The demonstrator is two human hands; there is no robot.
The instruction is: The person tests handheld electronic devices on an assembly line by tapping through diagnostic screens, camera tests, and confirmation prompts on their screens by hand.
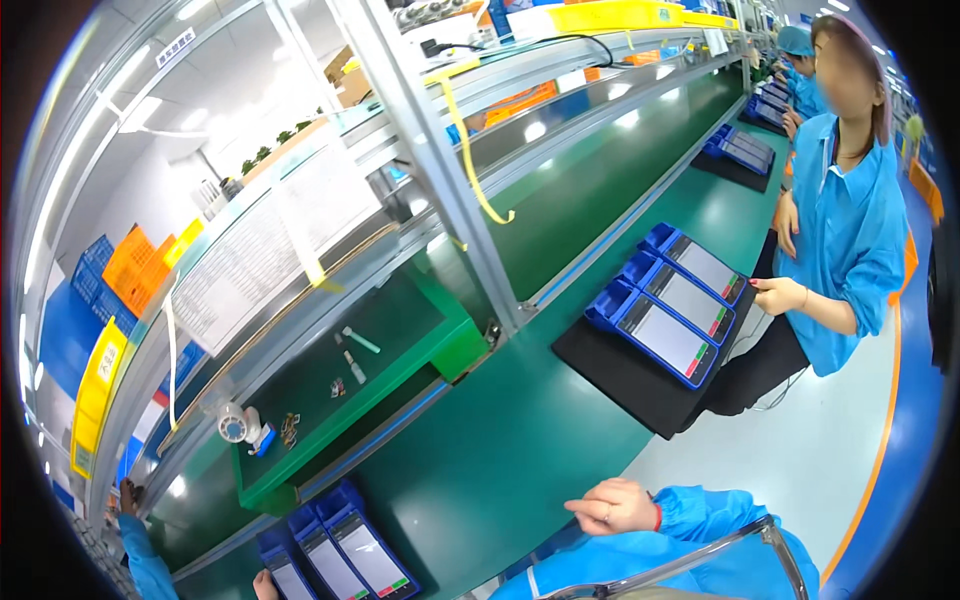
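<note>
Our three blue terminals with pale screens (330,565) stand side by side at the table's near left, lower ends cut by the picture's edge; red and green blocks show on at least two screens. Our left hand (264,586) is at the outer side of the leftmost one, mostly cropped; we can't tell whether its fingers are clamped or just resting. Our right hand (612,505) is near the table's edge, well apart from the terminals: index finger out, the others loosely bent and apart from it, nothing seen in it.

Beyond, on the green table (480,465), we count one raised green tray (455,350) with one white fan (233,425), two slim sticks (361,340) and two little heaps of small parts (290,430), too small to count.

To the right, three more blue terminals (690,300) lie on one black mat (600,375); one co-worker (850,250) has a hand by their edge. Farther up, another group (740,150), too small to count.

Labels: one on the yellow bin (97,400) at left, one hanging sign (175,47) above, printed sheets (240,260) with rows too fine to read. We make out no brand.
</note>
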